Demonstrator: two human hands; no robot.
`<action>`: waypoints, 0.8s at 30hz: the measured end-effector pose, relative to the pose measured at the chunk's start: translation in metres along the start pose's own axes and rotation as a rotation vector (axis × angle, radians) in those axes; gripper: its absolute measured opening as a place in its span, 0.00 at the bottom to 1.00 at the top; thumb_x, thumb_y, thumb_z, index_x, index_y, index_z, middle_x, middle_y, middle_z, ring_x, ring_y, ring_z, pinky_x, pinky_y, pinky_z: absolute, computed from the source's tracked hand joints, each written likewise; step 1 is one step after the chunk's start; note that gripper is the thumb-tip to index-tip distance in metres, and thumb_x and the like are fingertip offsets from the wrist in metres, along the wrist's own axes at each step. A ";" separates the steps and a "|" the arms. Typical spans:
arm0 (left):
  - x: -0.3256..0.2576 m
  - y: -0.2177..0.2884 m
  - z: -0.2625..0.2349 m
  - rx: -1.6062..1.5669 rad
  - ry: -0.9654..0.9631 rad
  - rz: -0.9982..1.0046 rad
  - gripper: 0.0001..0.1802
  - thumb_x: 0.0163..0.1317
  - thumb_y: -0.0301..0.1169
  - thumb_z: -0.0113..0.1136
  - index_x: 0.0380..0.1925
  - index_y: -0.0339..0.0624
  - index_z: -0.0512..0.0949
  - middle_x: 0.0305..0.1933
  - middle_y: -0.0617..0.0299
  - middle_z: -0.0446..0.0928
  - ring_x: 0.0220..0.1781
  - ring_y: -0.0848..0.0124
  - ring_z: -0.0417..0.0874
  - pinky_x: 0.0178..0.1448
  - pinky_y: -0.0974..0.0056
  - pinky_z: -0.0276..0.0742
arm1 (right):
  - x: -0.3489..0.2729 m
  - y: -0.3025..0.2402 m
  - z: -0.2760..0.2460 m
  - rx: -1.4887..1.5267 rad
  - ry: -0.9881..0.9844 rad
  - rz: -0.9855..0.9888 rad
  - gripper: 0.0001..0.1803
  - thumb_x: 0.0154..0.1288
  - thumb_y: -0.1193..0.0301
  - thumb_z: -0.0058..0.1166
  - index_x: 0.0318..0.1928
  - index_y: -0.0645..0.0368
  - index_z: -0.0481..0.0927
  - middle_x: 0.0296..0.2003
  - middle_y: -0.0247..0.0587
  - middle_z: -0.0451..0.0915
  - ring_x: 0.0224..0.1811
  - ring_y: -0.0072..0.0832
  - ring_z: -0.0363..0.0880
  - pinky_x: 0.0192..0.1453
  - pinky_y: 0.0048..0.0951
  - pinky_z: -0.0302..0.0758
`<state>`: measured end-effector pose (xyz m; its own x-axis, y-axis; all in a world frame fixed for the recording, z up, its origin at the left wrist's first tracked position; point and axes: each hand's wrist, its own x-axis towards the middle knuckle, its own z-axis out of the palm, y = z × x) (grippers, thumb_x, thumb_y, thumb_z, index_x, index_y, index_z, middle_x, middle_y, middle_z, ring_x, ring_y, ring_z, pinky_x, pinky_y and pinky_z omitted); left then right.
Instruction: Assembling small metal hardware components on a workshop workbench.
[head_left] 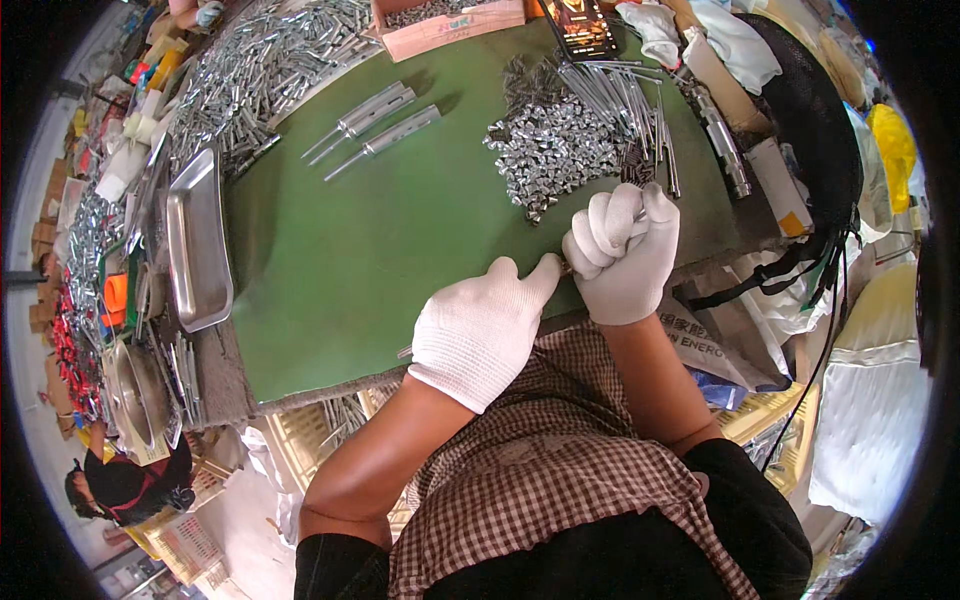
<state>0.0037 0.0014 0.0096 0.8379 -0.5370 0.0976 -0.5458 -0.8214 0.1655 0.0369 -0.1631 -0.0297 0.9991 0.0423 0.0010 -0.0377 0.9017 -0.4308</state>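
Note:
Both my hands wear white knit gloves and meet over the near edge of the green mat [370, 250]. My left hand [475, 325] is closed around a slim metal piece [404, 352], whose end pokes out by the wrist. Right beside its fingertips, my right hand [630, 255] is curled tight; a bit of metal shows between the fingers, but its kind is hidden. Just beyond the right hand lie a heap of small silver metal fittings [550, 150], long thin rods [620, 95] and small dark springs [635, 160].
Several silver cylinders with thin rods [375, 112] lie on the mat's far part. A large pile of metal parts [270, 65], a pink box [450, 30] and a phone [580, 28] stand behind. A steel tray [198, 240] is at left; a black mesh bag [815, 130] at right.

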 end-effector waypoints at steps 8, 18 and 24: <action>0.010 0.003 -0.002 0.059 -0.032 0.016 0.09 0.64 0.36 0.58 0.42 0.51 0.78 0.25 0.60 0.72 0.21 0.61 0.81 0.24 0.58 0.77 | -0.002 0.007 0.003 -0.514 -0.052 -0.071 0.33 0.72 0.49 0.37 0.11 0.55 0.60 0.10 0.28 0.56 0.14 0.20 0.51 0.20 0.27 0.46; -0.026 -0.007 -0.005 0.037 0.151 -0.044 0.13 0.61 0.39 0.62 0.45 0.50 0.78 0.29 0.60 0.78 0.25 0.60 0.81 0.30 0.59 0.78 | 0.003 -0.012 -0.007 -0.140 -0.033 0.007 0.32 0.72 0.48 0.36 0.16 0.58 0.66 0.10 0.27 0.52 0.12 0.21 0.50 0.18 0.26 0.47; -0.222 -0.057 -0.030 0.031 -0.039 -0.848 0.16 0.57 0.33 0.62 0.45 0.39 0.79 0.44 0.51 0.80 0.46 0.53 0.82 0.49 0.53 0.77 | 0.013 -0.070 -0.010 -0.999 0.138 -0.272 0.22 0.71 0.54 0.48 0.26 0.57 0.76 0.19 0.26 0.68 0.14 0.13 0.57 0.17 0.19 0.49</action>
<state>-0.1503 0.1731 0.0075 0.9630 0.2569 -0.0812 0.2662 -0.9537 0.1399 0.0532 -0.2295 -0.0085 0.9674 -0.2150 0.1336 0.1589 0.1048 -0.9817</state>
